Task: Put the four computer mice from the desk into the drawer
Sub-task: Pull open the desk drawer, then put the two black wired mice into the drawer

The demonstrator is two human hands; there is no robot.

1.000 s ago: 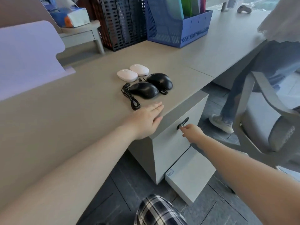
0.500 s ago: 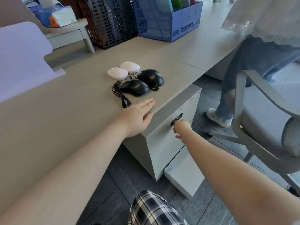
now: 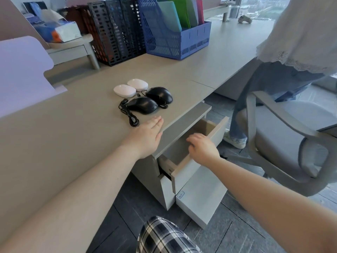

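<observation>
**Drawer open, four mice waiting on the tabletop**

Furthest left, the left hand lies flat and open on the tabletop, palm down near the front edge, holding nothing. Just beyond its fingertips sits the cluster of four mice, all on the tabletop and none yet in the drawer. The near white mouse and the far white mouse lie side by side, close enough that they may touch; no cord shows on either. In front of them are the near black mouse, with its bundled cable coiled at its left, and the far black mouse, whose cord loops beside it.

To the right, the drawer stands partly pulled out under the tabletop edge, and the part of its inside that shows looks empty. The right hand rests at its front rim, fingers loosely curled — whether it truly grips the rim I cannot tell.

By their look these are light, rigid plastic shells with smooth, rounded tops, so likely a little slippery. A grasp across the sides at the waist should hold best — and for the black pair, gather the cable with the body so it does not trail or snag.
</observation>
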